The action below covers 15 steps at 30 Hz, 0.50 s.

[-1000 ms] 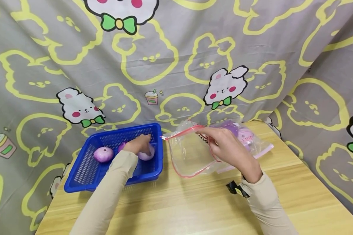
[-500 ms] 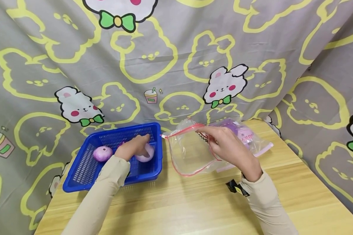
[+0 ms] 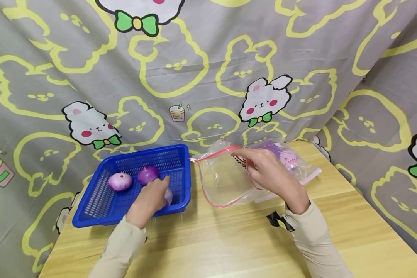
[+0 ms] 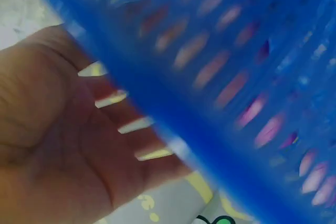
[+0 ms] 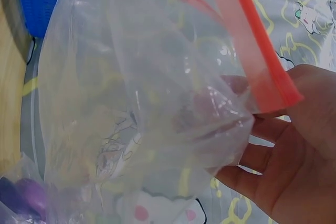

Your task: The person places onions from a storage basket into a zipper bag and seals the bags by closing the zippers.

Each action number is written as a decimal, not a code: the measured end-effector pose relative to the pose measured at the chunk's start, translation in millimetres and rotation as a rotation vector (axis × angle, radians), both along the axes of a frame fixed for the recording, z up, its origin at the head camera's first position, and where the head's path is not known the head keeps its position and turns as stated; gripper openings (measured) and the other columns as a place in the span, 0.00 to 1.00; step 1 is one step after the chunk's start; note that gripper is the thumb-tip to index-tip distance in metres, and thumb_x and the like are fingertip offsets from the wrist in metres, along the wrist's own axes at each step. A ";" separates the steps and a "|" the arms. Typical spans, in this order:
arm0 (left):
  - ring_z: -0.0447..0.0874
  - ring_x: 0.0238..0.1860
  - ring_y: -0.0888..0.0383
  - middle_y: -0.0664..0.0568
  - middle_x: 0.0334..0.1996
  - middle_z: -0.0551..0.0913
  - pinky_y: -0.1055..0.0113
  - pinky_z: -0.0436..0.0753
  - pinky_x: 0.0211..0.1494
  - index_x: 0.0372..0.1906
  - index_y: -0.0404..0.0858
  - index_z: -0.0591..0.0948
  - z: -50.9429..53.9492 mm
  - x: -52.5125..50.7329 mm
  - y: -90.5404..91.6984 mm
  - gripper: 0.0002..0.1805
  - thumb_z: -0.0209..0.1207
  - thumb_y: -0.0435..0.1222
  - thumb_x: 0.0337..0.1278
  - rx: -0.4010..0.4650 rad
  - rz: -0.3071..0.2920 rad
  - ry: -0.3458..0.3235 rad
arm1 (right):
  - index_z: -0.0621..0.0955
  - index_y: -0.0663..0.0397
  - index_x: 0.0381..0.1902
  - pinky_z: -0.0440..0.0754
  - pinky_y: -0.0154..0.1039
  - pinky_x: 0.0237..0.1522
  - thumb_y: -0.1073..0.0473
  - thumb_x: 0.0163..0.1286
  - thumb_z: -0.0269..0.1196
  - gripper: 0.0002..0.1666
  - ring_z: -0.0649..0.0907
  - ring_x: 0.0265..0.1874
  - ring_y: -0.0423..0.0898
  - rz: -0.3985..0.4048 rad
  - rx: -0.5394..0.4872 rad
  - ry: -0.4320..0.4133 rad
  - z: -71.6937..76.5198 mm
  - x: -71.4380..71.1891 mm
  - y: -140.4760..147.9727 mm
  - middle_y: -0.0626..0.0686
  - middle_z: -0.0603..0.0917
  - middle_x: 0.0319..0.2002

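Observation:
My left hand [image 3: 152, 199] reaches into the blue basket [image 3: 104, 222], its fingers round a pale purple onion [image 3: 168, 197] near the basket's front right corner. The hand covers most of that onion. A darker purple onion [image 3: 148, 175] and another pale onion [image 3: 121, 181] lie behind and to the left. In the left wrist view, the basket wall [image 4: 142, 85] hides my fingertips. My right hand [image 3: 271, 170] pinches the red-edged rim of a clear zip bag [image 3: 219, 185], whose wide mouth faces me. The right wrist view shows the bag's red zip strip [image 5: 257, 40] at my fingers.
Another clear bag [image 3: 307, 172] with purple contents [image 3: 288, 158] lies on the wooden table [image 3: 208, 243] behind my right hand. A patterned grey curtain [image 3: 208, 69] hangs at the back and sides. Something black [image 3: 279, 222] is at my right wrist.
My left hand has drawn the pale onion toward the basket's near side, uncovering the darker onion. The right hand still holds the bag's rim in the same place.

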<state>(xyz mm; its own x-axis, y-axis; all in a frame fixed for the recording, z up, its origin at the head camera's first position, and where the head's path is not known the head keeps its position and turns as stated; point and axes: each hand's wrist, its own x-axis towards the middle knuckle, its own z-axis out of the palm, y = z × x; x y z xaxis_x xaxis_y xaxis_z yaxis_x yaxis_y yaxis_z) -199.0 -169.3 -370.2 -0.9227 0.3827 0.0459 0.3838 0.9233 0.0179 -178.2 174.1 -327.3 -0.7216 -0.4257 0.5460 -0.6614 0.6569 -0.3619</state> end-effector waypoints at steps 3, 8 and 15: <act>0.84 0.33 0.32 0.32 0.33 0.83 0.42 0.81 0.27 0.54 0.27 0.77 -7.8 18.0 2.1 0.33 0.73 0.25 0.33 0.019 0.024 0.114 | 0.83 0.54 0.56 0.71 0.34 0.25 0.77 0.62 0.53 0.27 0.70 0.22 0.39 0.000 0.002 0.010 0.1 -0.4 -0.1 0.51 0.86 0.38; 0.81 0.29 0.35 0.35 0.29 0.81 0.44 0.80 0.21 0.47 0.30 0.78 -16.5 40.9 10.1 0.28 0.74 0.27 0.31 0.055 0.017 0.273 | 0.84 0.54 0.55 0.72 0.34 0.26 0.77 0.61 0.54 0.27 0.71 0.23 0.40 -0.009 0.010 0.023 -1.0 0.0 -0.3 0.50 0.85 0.34; 0.80 0.31 0.37 0.37 0.31 0.81 0.45 0.79 0.20 0.48 0.32 0.76 -15.8 59.3 12.4 0.31 0.77 0.31 0.31 0.083 0.025 0.315 | 0.84 0.53 0.55 0.71 0.35 0.27 0.76 0.62 0.53 0.27 0.71 0.23 0.40 -0.015 0.015 0.007 -0.1 2.1 -2.3 0.49 0.84 0.33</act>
